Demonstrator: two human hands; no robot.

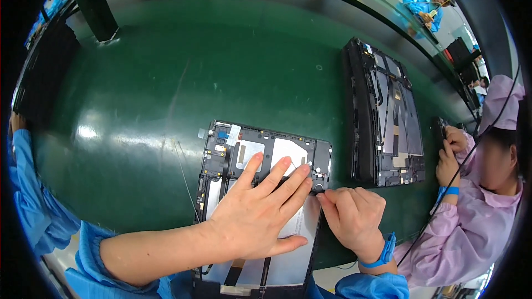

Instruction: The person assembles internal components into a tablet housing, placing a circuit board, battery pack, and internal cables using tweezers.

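An opened tablet housing (302, 227) lies in front of me, with a black frame, silver plates, ribbon cables and small parts along its top. My left hand (257, 210) rests palm down across its middle, fingers spread over the silver plates and hiding part of them. At the housing's right edge, just below the upper corner block, is my right hand (354, 216). Its fingers are curled and the thumb presses against the index finger at the edge. Whatever sits in that pinch is too small or hidden to name.
A stack of similar tablet housings (388, 116) stands to the right on the green table (155, 94). A thin wire (185, 174) lies left of the tablet. Black stacked pieces (47, 72) stand far left. A person in pink (460, 227) works at right; a blue sleeve (36, 199) shows at left.
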